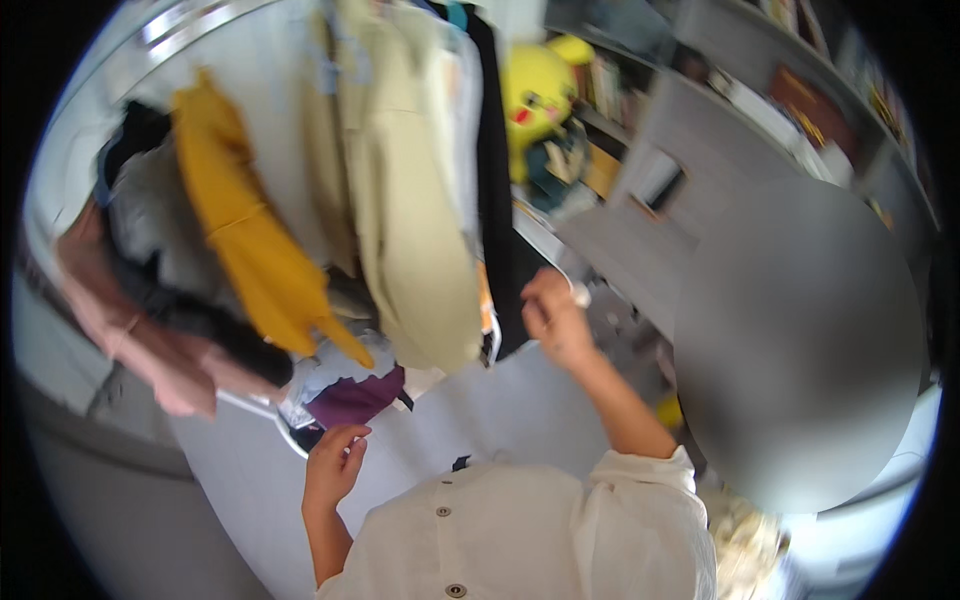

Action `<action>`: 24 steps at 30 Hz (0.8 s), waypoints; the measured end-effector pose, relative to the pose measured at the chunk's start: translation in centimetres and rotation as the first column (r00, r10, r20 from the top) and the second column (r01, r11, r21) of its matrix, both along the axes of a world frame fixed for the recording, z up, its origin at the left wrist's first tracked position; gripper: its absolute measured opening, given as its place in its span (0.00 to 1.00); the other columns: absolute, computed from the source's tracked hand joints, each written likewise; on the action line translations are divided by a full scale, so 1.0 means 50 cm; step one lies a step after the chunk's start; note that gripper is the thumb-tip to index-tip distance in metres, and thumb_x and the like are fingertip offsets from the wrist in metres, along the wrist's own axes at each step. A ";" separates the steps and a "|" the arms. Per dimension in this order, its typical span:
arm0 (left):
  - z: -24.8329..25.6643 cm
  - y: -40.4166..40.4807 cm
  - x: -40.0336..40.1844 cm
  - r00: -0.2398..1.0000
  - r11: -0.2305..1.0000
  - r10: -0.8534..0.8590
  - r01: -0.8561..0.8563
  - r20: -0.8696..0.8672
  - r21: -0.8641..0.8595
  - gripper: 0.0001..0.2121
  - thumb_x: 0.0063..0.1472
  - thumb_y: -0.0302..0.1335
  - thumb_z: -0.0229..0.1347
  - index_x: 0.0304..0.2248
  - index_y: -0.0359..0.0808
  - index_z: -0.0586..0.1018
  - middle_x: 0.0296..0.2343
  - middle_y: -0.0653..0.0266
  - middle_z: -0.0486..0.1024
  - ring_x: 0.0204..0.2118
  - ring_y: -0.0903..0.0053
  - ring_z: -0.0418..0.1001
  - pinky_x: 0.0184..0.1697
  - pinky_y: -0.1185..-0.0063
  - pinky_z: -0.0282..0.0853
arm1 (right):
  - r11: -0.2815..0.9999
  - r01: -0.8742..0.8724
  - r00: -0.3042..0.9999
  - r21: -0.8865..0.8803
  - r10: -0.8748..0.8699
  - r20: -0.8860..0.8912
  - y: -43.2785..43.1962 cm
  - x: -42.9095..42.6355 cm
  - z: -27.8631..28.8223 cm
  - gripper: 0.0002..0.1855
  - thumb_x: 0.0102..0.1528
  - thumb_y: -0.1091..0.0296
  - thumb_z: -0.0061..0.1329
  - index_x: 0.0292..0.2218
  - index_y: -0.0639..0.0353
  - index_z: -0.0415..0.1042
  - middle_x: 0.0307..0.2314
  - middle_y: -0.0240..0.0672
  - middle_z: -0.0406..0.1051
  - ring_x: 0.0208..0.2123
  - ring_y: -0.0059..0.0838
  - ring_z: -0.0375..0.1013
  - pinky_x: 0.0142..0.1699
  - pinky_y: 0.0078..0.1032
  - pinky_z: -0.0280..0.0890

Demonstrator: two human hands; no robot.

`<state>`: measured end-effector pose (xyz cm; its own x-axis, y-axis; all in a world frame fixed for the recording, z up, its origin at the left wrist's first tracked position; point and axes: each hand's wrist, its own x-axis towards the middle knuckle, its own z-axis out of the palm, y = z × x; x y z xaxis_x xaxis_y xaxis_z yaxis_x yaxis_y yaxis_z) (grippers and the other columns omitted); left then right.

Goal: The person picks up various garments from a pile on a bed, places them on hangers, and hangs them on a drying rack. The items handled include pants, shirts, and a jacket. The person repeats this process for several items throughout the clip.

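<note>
My left hand (334, 461) is low in the picture, thumb and fingers apart, with nothing in it. Just beyond it, a dark purple cloth (358, 397) and a pale grey cloth (352, 356) lie in a white-rimmed container (289, 435). My right hand (555, 315) is raised, its fingers curled, beside a long black garment (501, 225). Blur hides whether those fingers touch or hold anything. A small white thing (580, 294) shows at the hand's edge. Beige long-sleeved garments (416, 225) hang between the hands, and a mustard-yellow garment (251, 240) hangs further left.
Pink (124, 322) and grey (169, 217) garments hang at the far left. A yellow plush toy (536, 97) sits behind the black garment. Grey shelving (720, 142) with books and other items stands at right. A grey blurred patch covers the right side.
</note>
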<state>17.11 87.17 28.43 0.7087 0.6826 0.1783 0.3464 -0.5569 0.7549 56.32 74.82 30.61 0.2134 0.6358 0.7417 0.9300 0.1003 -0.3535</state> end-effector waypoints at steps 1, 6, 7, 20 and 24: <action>-0.004 0.006 0.013 0.998 0.998 -0.057 0.057 0.002 0.006 0.07 0.58 0.23 0.52 0.36 0.36 0.77 0.32 0.60 0.74 0.27 0.72 0.73 0.28 0.81 0.69 | 0.978 0.076 0.979 -0.195 -0.110 -0.170 -0.072 -0.033 -0.121 0.12 0.48 0.75 0.49 0.37 0.61 0.69 0.40 0.49 0.65 0.46 0.51 0.64 0.50 0.39 0.61; -0.039 0.013 0.110 0.920 0.921 -0.387 0.388 -0.067 0.011 0.08 0.59 0.23 0.51 0.37 0.35 0.76 0.31 0.60 0.73 0.28 0.71 0.72 0.31 0.80 0.68 | 0.476 0.047 0.581 -0.878 -0.728 -0.364 -0.548 -0.290 -0.625 0.15 0.52 0.61 0.47 0.40 0.56 0.71 0.39 0.44 0.71 0.45 0.47 0.68 0.48 0.39 0.64; -0.036 0.007 0.143 0.856 0.856 -0.501 0.511 -0.125 0.074 0.07 0.58 0.23 0.50 0.37 0.35 0.76 0.32 0.59 0.73 0.28 0.70 0.72 0.33 0.78 0.68 | 0.285 -0.008 0.418 -0.958 -0.870 -0.262 -0.635 -0.362 -0.668 0.18 0.51 0.59 0.48 0.42 0.55 0.71 0.41 0.43 0.71 0.46 0.47 0.69 0.48 0.41 0.65; -0.007 -0.474 0.396 0.269 0.324 -0.901 0.939 -0.342 -0.117 0.11 0.59 0.26 0.51 0.42 0.35 0.75 0.37 0.61 0.74 0.32 0.73 0.73 0.32 0.80 0.69 | 0.092 -0.007 -0.415 -0.996 -0.906 -0.081 -1.090 -0.866 -1.026 0.12 0.50 0.67 0.47 0.36 0.59 0.76 0.35 0.44 0.74 0.40 0.47 0.73 0.45 0.37 0.68; -0.042 -0.643 0.415 0.104 0.222 -0.895 0.947 -0.435 -0.231 0.12 0.59 0.26 0.51 0.42 0.34 0.75 0.38 0.59 0.73 0.35 0.72 0.73 0.34 0.79 0.68 | 0.074 0.232 -0.738 -0.970 -0.636 -0.226 -1.108 -0.809 -0.898 0.19 0.48 0.67 0.51 0.44 0.57 0.69 0.35 0.43 0.72 0.41 0.47 0.70 0.46 0.39 0.66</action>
<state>37.85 55.00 26.32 0.7742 -0.5514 -0.3108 -0.2623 -0.7264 0.6353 15.86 19.43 -14.27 0.4603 -0.6583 -0.5956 -0.8869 -0.3126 -0.3400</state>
